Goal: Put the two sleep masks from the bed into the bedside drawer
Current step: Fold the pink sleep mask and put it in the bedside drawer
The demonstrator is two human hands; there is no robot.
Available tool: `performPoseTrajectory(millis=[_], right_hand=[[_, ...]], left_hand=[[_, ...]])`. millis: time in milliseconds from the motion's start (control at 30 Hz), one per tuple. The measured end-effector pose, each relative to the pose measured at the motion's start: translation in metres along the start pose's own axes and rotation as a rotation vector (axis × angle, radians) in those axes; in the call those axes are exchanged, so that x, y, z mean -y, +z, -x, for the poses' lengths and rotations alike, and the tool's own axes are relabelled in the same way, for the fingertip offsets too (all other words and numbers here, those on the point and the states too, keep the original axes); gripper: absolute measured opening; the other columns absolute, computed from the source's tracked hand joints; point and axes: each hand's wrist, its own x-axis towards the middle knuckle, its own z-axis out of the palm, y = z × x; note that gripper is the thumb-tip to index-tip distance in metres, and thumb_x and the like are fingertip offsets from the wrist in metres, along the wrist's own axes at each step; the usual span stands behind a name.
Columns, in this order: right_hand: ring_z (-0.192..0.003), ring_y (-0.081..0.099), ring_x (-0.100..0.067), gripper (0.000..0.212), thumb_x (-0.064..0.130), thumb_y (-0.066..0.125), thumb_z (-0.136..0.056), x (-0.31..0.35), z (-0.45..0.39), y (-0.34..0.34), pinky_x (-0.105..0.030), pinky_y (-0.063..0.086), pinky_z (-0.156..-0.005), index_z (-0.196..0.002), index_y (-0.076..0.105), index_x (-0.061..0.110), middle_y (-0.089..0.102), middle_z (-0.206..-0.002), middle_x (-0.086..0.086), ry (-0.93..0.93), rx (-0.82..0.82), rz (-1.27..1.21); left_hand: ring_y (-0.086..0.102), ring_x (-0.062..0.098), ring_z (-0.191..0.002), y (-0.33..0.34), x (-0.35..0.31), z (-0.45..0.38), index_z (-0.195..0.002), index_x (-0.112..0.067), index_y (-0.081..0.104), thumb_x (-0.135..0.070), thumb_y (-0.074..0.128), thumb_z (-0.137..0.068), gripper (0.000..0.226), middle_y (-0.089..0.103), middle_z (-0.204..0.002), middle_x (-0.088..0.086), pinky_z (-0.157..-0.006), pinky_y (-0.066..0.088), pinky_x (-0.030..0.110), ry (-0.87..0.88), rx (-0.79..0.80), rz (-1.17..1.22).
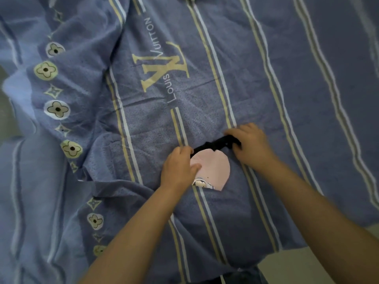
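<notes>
Pink mask: the pink mask [213,169] lies flat on the bed [307,99], low and centre in the head view, with a small printed figure at its near edge.
Black item: a dark bunched piece [217,144] runs along the pink mask's far edge, touching it. You cannot tell whether it is the second mask or a strap.
Long axis: the black piece runs roughly 8 to 2 o'clock, its 2 o'clock end the farther from you. The pink mask's long axis is partly hidden under your left hand, so leave it unjudged.
Left hand: your left hand [180,165] rests on the pink mask's 9 o'clock side, thumb laid on the fabric, fingers curled around the 8 o'clock end of the black piece.
Right hand: your right hand [249,145] is closed on the 2 o'clock end of the black piece, fingers pinched narrow.
Nearer hand: left for the pink mask, which it already touches; the right sits at about 1 o'clock from it.
Drawer: not in view; its direction cannot be told.
Step judged: gathering both pieces off the bed, nothing lifted clear yet.
Risk judged: the black piece is stretched between both hands, so it may drag the pink mask sideways.
</notes>
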Motion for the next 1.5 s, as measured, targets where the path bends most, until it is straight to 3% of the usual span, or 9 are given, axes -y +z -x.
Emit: performPoseTrajectory(millis=[200, 367, 500, 600, 833, 967, 1233, 1400, 1500], right_hand=[[-0.098, 0.059, -0.038, 0.025, -0.006, 0.057, -0.078, -0.008, -0.003, -0.013, -0.035, 0.043, -0.085, -0.103, 0.062, -0.002, 0.066, -0.105, -0.026, 0.127, -0.121, -0.142], [-0.073, 0.055, -0.014, 0.009, 0.003, 0.056, -0.083, -0.018, -0.004, -0.032, -0.024, 0.040, -0.070, -0.080, 0.063, 0.007, 0.061, -0.083, -0.010, 0.333, -0.268, -0.427], [-0.064, 0.052, -0.007, 0.031, 0.006, 0.049, -0.088, -0.021, -0.005, -0.049, -0.023, 0.045, -0.067, -0.062, 0.053, 0.022, 0.052, -0.066, 0.000, 0.535, -0.299, -0.953], [-0.061, 0.055, -0.007, 0.030, 0.006, 0.045, -0.090, -0.016, 0.002, -0.060, -0.028, 0.051, -0.064, -0.064, 0.052, 0.020, 0.053, -0.064, 0.001, 0.491, -0.233, -1.033], [-0.042, 0.054, -0.004, 0.034, 0.005, 0.032, -0.094, 0.032, 0.027, -0.131, -0.019, 0.056, -0.051, -0.064, 0.045, 0.015, 0.052, -0.038, 0.010, 0.240, -0.040, -1.261], [-0.031, 0.037, -0.002, 0.031, -0.001, 0.038, -0.091, 0.092, 0.034, -0.179, -0.017, 0.052, -0.047, -0.067, 0.047, 0.016, 0.040, -0.031, 0.009, 0.028, 0.062, -1.078], [-0.042, 0.048, -0.003, 0.036, -0.008, 0.058, -0.079, 0.170, 0.061, -0.300, -0.017, 0.042, -0.051, -0.084, 0.061, 0.028, 0.052, -0.042, 0.006, -0.270, 0.375, -0.540], [-0.048, 0.048, -0.009, 0.019, -0.004, 0.057, -0.074, 0.209, 0.075, -0.345, -0.015, 0.031, -0.044, -0.081, 0.060, 0.013, 0.051, -0.052, 0.000, -0.428, -0.100, 0.004], [-0.058, 0.054, -0.025, 0.006, 0.014, 0.056, -0.083, 0.235, 0.078, -0.353, -0.024, 0.031, -0.054, -0.080, 0.059, 0.010, 0.061, -0.061, -0.009, -0.472, -0.097, 0.323]], left_hand=[[0.040, 0.031, -0.116, 0.019, -0.011, 0.016, -0.130, -0.010, 0.034, -0.044, 0.068, -0.072, 0.075, 0.046, -0.125, 0.014, -0.097, 0.036, 0.040, 0.019, 0.038, -0.097], [0.055, 0.033, -0.102, 0.030, -0.028, 0.023, -0.117, -0.005, 0.047, -0.025, 0.068, -0.077, 0.049, 0.060, -0.109, 0.016, -0.088, 0.043, 0.042, 0.111, -0.067, -0.070], [0.065, 0.030, -0.084, 0.031, -0.035, 0.031, -0.109, -0.003, 0.055, -0.011, 0.065, -0.079, 0.032, 0.070, -0.091, 0.015, -0.077, 0.047, 0.040, 0.283, -0.140, -0.011], [0.052, 0.030, -0.102, 0.017, -0.037, 0.030, -0.117, -0.006, 0.046, -0.010, 0.048, -0.089, 0.029, 0.056, -0.112, 0.015, -0.083, 0.037, 0.033, 0.186, -0.075, 0.126], [0.045, 0.019, -0.070, -0.080, -0.056, 0.077, -0.085, -0.010, 0.047, -0.018, 0.045, -0.093, 0.011, 0.046, -0.068, -0.004, -0.055, 0.028, 0.027, 0.280, 0.125, 0.192], [0.046, 0.019, -0.068, -0.145, -0.083, 0.114, -0.081, -0.004, 0.056, -0.016, 0.050, -0.091, 0.017, 0.049, -0.069, 0.003, -0.054, 0.032, 0.018, 0.358, -0.028, 0.137], [0.054, 0.033, -0.094, -0.265, -0.110, 0.178, -0.091, -0.004, 0.055, -0.017, 0.051, -0.087, 0.015, 0.060, -0.099, 0.018, -0.068, 0.038, 0.039, 0.341, -0.442, -0.424], [0.054, 0.033, -0.095, -0.299, -0.124, 0.213, -0.091, -0.005, 0.054, -0.014, 0.050, -0.086, 0.011, 0.060, -0.102, 0.018, -0.072, 0.041, 0.039, 0.329, -0.393, -0.517], [0.057, 0.032, -0.094, -0.311, -0.138, 0.224, -0.095, -0.008, 0.060, -0.013, 0.051, -0.084, 0.015, 0.065, -0.100, 0.017, -0.069, 0.042, 0.034, 0.374, -0.403, -0.400]])
